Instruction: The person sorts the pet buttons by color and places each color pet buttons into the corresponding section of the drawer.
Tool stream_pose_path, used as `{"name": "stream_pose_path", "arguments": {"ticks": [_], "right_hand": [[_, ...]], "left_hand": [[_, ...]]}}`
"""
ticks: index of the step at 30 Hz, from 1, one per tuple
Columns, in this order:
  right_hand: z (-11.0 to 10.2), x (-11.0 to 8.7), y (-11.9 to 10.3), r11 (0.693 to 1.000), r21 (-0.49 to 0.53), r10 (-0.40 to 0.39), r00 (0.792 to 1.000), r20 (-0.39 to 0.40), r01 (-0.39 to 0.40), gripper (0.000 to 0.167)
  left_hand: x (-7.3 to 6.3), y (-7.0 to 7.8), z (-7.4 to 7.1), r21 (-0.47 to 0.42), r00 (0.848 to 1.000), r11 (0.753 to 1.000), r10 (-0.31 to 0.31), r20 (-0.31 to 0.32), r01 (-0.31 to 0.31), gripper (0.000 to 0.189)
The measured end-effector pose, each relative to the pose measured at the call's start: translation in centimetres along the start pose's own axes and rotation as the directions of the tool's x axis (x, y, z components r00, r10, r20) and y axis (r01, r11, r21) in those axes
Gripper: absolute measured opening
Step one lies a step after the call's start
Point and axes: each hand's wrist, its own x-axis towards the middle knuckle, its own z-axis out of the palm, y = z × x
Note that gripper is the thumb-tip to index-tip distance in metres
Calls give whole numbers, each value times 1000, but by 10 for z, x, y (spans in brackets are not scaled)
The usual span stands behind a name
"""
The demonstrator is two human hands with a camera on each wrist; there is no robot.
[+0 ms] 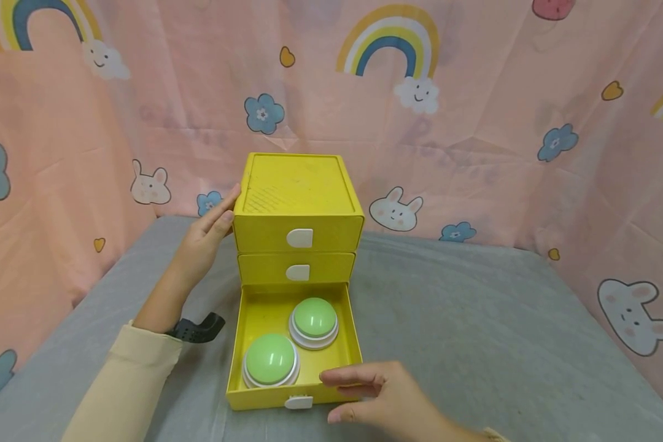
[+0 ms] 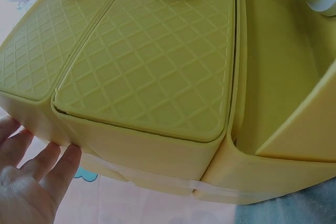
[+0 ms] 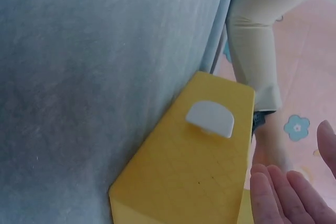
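A yellow three-drawer box (image 1: 298, 184) stands on the grey cloth, its bottom drawer (image 1: 323, 368) pulled out toward me. Inside that drawer lie two green dome buttons with white bases, one at the front left (image 1: 271, 359) and one farther back (image 1: 315, 318). My left hand (image 1: 204, 236) rests its straight fingers against the box's left side; in the left wrist view the fingertips touch the side wall. Over the drawer's front right corner hovers my right hand (image 1: 383, 393), fingers extended, thumb apart, holding nothing. The drawer's white handle (image 3: 211, 118) shows in the right wrist view.
The two upper drawers (image 1: 297, 268) are closed, each with a white handle. Grey cloth (image 1: 447, 319) covers the table. A pink curtain (image 1: 320, 92) with rainbows and rabbits hangs behind and at both sides. A black band (image 1: 199, 328) is on the left wrist.
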Motion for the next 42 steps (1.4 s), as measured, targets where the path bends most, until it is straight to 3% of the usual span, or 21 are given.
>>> {"name": "stream_pose_path", "arguments": {"ticks": [5, 10, 18, 25, 30, 35, 42], "right_hand": [[0, -1, 4, 999, 50, 4, 999, 46, -7, 43], [0, 2, 11, 992, 73, 98, 992, 84, -104, 41], [6, 4, 27, 954, 151, 228, 955, 190, -258, 38], [13, 7, 35, 906, 219, 324, 927, 190, -362, 43], [17, 10, 36, 893, 231, 352, 919, 175, -386, 46], [22, 12, 39, 889, 267, 330, 925, 188, -372, 46], [24, 15, 45, 874, 332, 305, 932, 194, -355, 33]], "left_hand": [[0, 1, 1, -4, 1000, 1000, 1, -2, -1, 52], [0, 1, 1, -6, 1000, 1000, 4, 0, -4, 52], [0, 1, 0, -9, 1000, 1000, -4, -2, 3, 51], [0, 1, 1, -23, 1000, 1000, -7, -1, 7, 50], [0, 2, 1, -35, 1000, 999, -3, -1, 3, 50], [0, 2, 1, -34, 1000, 999, -5, -1, 5, 50], [0, 1, 1, -22, 1000, 1000, 5, -3, -5, 50]]}}
